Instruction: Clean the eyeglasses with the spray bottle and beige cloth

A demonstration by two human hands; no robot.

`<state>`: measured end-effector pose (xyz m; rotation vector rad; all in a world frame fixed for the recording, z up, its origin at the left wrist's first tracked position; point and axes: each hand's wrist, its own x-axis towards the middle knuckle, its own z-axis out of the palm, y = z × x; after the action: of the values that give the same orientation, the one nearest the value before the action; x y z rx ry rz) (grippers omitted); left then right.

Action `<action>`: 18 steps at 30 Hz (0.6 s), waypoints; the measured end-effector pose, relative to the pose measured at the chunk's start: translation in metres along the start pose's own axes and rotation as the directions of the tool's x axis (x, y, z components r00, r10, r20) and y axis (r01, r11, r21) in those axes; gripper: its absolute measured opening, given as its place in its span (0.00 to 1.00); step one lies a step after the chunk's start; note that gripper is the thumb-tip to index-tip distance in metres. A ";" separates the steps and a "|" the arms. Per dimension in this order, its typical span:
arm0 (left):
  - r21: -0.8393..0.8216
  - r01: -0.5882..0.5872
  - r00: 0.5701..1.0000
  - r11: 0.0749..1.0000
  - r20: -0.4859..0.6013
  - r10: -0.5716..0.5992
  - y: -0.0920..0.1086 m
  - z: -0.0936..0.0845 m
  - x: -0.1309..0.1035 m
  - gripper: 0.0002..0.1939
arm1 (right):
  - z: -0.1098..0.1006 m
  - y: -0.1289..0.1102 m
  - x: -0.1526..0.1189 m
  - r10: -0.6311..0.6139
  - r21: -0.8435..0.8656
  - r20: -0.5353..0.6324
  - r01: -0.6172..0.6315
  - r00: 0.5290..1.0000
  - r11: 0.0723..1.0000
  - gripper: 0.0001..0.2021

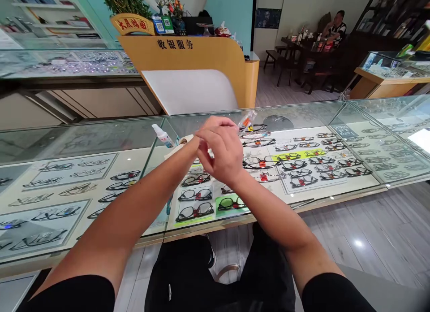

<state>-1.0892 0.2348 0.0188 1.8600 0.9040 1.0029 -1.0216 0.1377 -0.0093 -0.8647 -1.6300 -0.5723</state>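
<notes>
My right hand [221, 148] lies across the back of my left hand [217, 122], above the glass display counter [151, 166]. Its fingers lie over the left hand near the wrist, with the thumb apart and hanging lower. Most of the left fingers are hidden behind the right hand. To the left is a white nozzle bottle [163, 136], tilted, beside a pale item [183, 144] partly covered by my left wrist. Just right of my hands shows a clear item with an orange label [247, 121]. Rows of eyeglasses [195, 210] lie under the glass.
A wooden cashier counter [215, 52] stands beyond the display, with plants [126, 2] and a QR code stand [163, 24] on top. A seated person [336, 27] is at a dark table at the back right. Another glass case [386, 67] stands at the right.
</notes>
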 end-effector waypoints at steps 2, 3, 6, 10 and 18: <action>-0.056 0.010 1.000 0.998 0.029 -0.008 -0.009 -0.026 -0.020 0.20 | 0.001 0.002 0.000 0.053 0.045 0.009 -0.053 0.999 0.998 0.13; -0.084 0.012 1.000 0.996 0.006 -0.012 -0.014 -0.037 -0.032 0.18 | 0.001 0.003 0.000 0.085 0.073 0.022 -0.087 0.996 0.994 0.12; -0.185 0.044 0.979 0.982 -0.188 -0.080 -0.029 -0.061 -0.064 0.16 | 0.003 0.006 0.000 0.211 0.156 0.047 -0.216 0.976 0.964 0.09; -0.271 0.042 0.941 0.962 -0.313 -0.130 -0.048 -0.071 -0.086 0.17 | 0.008 0.012 -0.004 0.435 0.231 0.176 -0.466 0.883 0.854 0.06; -0.219 -0.019 0.941 0.976 -0.334 -0.056 -0.059 -0.075 -0.088 0.17 | 0.019 0.015 -0.013 0.591 0.356 0.439 -0.735 0.677 0.577 0.05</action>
<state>-1.2042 0.2073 -0.0333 1.5165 0.9626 1.3810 -1.0198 0.1580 -0.0279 -1.0925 -1.4228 0.5430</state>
